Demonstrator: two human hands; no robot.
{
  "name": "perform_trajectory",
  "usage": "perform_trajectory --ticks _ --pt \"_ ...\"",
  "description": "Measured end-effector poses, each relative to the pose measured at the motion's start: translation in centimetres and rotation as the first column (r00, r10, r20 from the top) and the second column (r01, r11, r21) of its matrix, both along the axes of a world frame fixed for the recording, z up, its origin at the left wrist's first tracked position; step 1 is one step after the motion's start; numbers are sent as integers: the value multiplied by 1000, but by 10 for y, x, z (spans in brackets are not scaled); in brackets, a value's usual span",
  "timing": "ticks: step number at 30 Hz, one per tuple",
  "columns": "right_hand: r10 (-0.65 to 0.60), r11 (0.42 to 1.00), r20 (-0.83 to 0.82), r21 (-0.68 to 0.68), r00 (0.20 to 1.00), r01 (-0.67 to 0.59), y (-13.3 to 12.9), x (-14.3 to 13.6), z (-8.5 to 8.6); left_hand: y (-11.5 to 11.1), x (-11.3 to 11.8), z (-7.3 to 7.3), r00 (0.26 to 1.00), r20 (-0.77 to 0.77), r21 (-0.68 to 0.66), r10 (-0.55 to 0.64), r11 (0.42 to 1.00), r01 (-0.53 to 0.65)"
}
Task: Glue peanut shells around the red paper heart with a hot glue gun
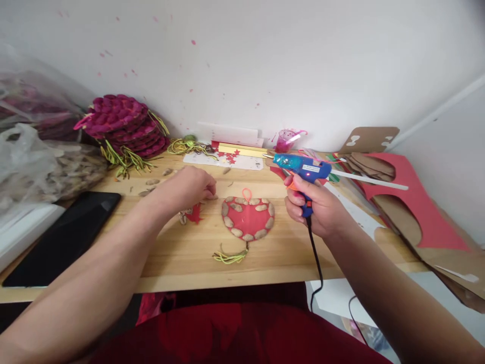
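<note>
My right hand [316, 205] grips a blue hot glue gun [303, 167], its nozzle pointing left and a white glue stick [371, 179] sticking out of the back. My left hand [193, 187] is closed in a pinch low over the table, with a tan peanut shell [211, 196] at its fingertips. Between both hands lies a red rounded piece [248, 218] edged with peanut shells; an orange loop tops it and a yellow-green tassel [231, 257] hangs from its bottom. Under my left wrist, a small red scrap [194, 214] lies partly hidden.
A black tablet-like slab [64, 237] and a bag of shells [71, 169] sit at left. Behind are stacked magenta shell-covered pieces [121, 124], yarn [189, 145] and red star cutouts [231, 155]. Cut red card [420, 197] fills the right. The gun's black cord [316, 258] crosses the front edge.
</note>
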State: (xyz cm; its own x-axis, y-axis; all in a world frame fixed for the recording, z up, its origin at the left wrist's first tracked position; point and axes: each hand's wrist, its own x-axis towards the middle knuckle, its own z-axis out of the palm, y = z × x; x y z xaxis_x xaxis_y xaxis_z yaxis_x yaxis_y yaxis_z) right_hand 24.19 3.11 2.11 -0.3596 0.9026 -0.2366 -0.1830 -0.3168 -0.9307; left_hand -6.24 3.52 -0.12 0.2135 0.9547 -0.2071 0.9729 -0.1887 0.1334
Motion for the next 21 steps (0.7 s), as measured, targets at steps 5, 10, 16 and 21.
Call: perform_trajectory --ticks 5,10,16,21 --pt "31 999 -40 26 999 -30 15 -6 -10 -3 2 2 999 -46 12 -22 1000 23" --pt "-13 998 -50 61 999 16 22 -1 -29 -7 6 1 997 -70 32 10 999 -8" --pt "-28 996 -5 87 1000 28 20 2 -30 -8 6 6 968 142 19 208 977 -213" --pt "56 969 89 234 994 -76 6 2 -23 -11 5 9 534 740 -298 409 911 -285"
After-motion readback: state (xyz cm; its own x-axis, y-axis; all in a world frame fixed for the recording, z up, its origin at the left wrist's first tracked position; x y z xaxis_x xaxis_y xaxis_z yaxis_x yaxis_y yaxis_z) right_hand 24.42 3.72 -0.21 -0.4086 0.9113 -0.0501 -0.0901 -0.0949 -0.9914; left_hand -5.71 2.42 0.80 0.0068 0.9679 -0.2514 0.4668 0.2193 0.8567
